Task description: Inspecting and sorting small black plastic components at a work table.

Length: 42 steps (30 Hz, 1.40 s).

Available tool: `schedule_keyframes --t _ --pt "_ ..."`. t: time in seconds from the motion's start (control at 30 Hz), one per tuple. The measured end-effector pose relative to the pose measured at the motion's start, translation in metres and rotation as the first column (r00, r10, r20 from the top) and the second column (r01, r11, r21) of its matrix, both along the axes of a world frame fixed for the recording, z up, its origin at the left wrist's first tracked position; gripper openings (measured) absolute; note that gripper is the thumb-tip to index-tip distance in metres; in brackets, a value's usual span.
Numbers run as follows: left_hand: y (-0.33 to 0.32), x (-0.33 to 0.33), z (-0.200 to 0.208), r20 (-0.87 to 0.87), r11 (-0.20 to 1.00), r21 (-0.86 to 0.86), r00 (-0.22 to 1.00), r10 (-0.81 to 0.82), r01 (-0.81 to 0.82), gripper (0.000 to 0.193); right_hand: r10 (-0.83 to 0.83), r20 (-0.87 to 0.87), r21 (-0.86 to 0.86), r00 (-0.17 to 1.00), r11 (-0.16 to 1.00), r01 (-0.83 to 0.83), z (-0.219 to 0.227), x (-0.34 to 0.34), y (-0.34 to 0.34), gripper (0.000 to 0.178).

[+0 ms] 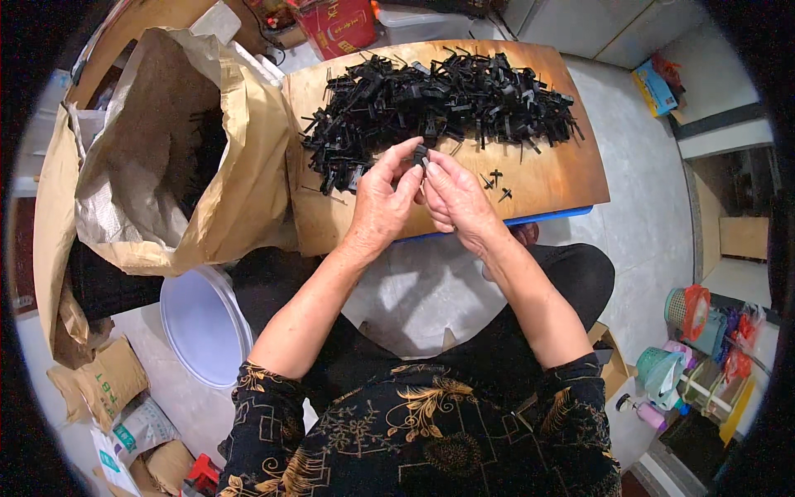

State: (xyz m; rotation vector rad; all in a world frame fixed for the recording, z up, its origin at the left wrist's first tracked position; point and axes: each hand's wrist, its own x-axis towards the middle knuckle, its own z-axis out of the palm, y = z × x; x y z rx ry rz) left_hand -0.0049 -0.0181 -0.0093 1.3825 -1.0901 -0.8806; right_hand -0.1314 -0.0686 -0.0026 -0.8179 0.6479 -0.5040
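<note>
Both my hands meet over the near edge of a wooden board [546, 178]. Between my fingertips is a small black plastic part [421, 154]. My left hand [383, 197] pinches it from the left, and my right hand [460, 197] pinches it from the right. The fingers hide much of its shape. Just beyond them, a wide heap of black plastic parts [431, 95], with thin stems sticking out, covers the far half of the board. A few loose black pieces [497, 180] lie to the right of my right hand.
A large open paper sack [261, 157] stands against the board's left side, with dark contents inside. Below it is a round white tub or lid [203, 327]. A red box [335, 25] stands behind the board. Baskets and bottles [662, 377] crowd the far right.
</note>
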Motion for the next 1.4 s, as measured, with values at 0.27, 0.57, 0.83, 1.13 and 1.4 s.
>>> schedule_keyframes --t 0.27,0.57,0.83,1.13,1.4 --pt "-0.004 -0.001 -0.004 -0.049 0.999 0.031 0.999 -0.020 0.021 0.032 -0.022 -0.026 -0.040 0.999 0.999 0.021 -0.002 -0.001 0.002 0.038" --pt "-0.003 -0.003 -0.010 0.038 0.996 0.069 0.998 0.053 -0.056 0.031 -0.042 -0.121 -0.037 0.992 0.999 0.038 -0.004 0.007 0.002 0.040" --pt "-0.003 0.000 -0.020 0.484 0.985 -0.156 0.863 0.142 -0.074 0.030 0.056 -0.198 0.001 0.979 0.998 -0.057 -0.011 0.009 -0.008 0.032" --pt "-0.002 0.015 0.021 -0.388 0.996 0.079 0.922 -0.006 0.040 0.035 -0.123 -0.293 -0.514 0.948 0.856 -0.048 -0.025 -0.013 -0.010 0.028" --pt "0.004 0.013 0.015 -0.742 0.977 0.065 0.664 -0.089 0.203 0.030 -0.104 -0.028 -0.344 0.994 0.935 0.088 -0.005 -0.031 -0.007 0.018"
